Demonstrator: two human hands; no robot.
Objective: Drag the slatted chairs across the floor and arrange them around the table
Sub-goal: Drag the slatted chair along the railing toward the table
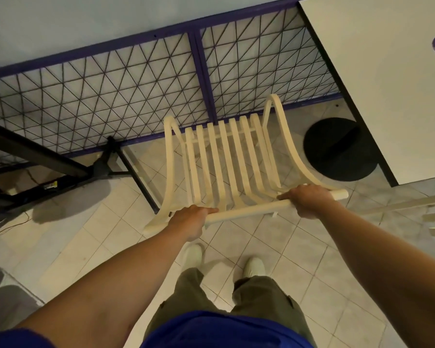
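The cream slatted wooden chair (224,156) stands on the pale tiled floor (98,222) directly ahead of the person. Its near rail runs left to right and its slats point away towards the purple-framed wire-mesh fence (111,96). The white rectangular desk (387,84) lies ahead and to the right, nearer the right hand (308,199), so a rightward drag is judged to be called for. The rail is clamped at both ends, with the left hand (190,219) and the right hand each curled tightly round it.
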